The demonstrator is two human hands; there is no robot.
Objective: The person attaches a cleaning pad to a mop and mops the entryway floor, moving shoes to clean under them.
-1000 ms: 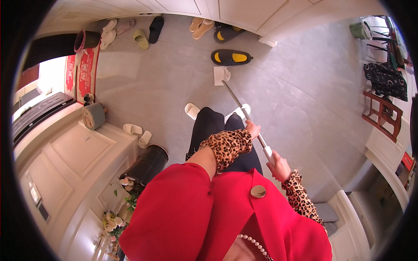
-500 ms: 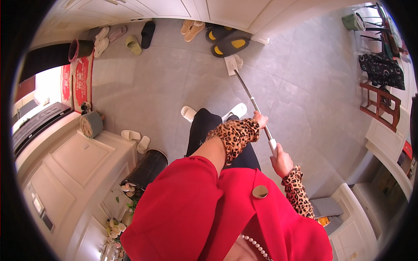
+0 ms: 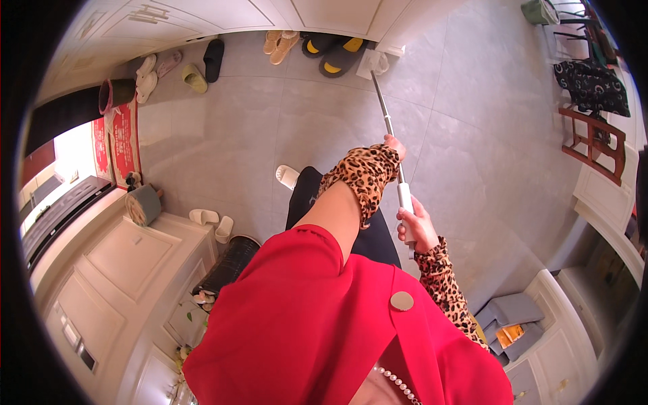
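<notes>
My left hand (image 3: 395, 147) is closed around the middle of a long metal pole (image 3: 382, 106), its arm in a leopard-print sleeve crossing my body. Lower down, my right hand (image 3: 418, 227) grips the pole's white handle (image 3: 406, 197). The pole slants away from me to a small pale head (image 3: 374, 63) on the grey floor. This head lies just right of a pair of dark slippers (image 3: 341, 59) with yellow insoles, close to the cabinet's corner. Its exact kind cannot be made out.
White cabinets (image 3: 223, 19) run along the far side, with tan slippers (image 3: 281, 46), a black slipper (image 3: 214, 61) and a green slipper (image 3: 194, 79) before them. A wooden stool (image 3: 594, 145) stands right. A black bin (image 3: 226, 264) stands left of my legs.
The pale head has slid forward and right, from in front of the dark slippers to beside them near the cabinet corner. Both hands have moved forward with the pole. My right slipper has gone from view.
</notes>
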